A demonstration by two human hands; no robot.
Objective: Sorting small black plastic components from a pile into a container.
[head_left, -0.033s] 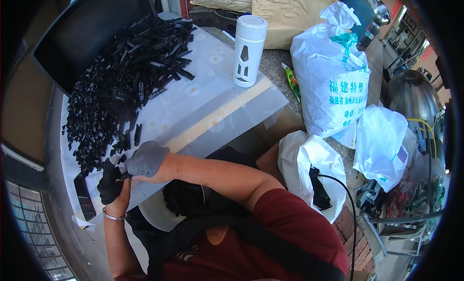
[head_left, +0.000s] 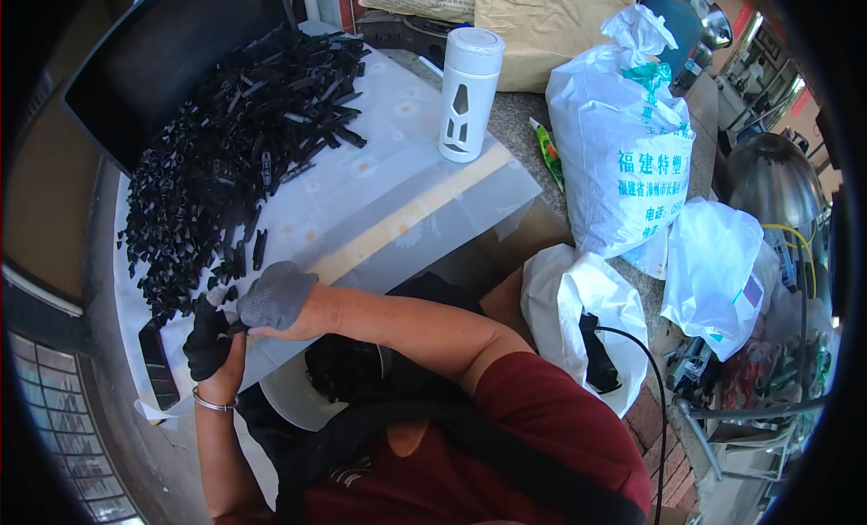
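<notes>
My left hand (head_left: 209, 342), in a black glove, is closed at the near left corner of the table, with a silver bangle on its wrist. Against it presses my right hand (head_left: 278, 299), in a grey dotted glove, its fingers closed too. Between the fingertips of both shows a small black plastic piece (head_left: 237, 327), mostly hidden by the gloves. Just beyond my hands spreads a heap of black plastic pieces (head_left: 226, 164), short bits at the left and longer strips farther back. A long black segmented strip (head_left: 157, 367) lies beside my left hand.
A large black tray (head_left: 176, 64) leans behind the heap. On the table (head_left: 361, 222) stands a white bottle (head_left: 470, 96). A pale bowl (head_left: 293, 398) with black pieces sits below the table edge. To the right are a full white sack (head_left: 619, 145) and an open white bag (head_left: 551, 295).
</notes>
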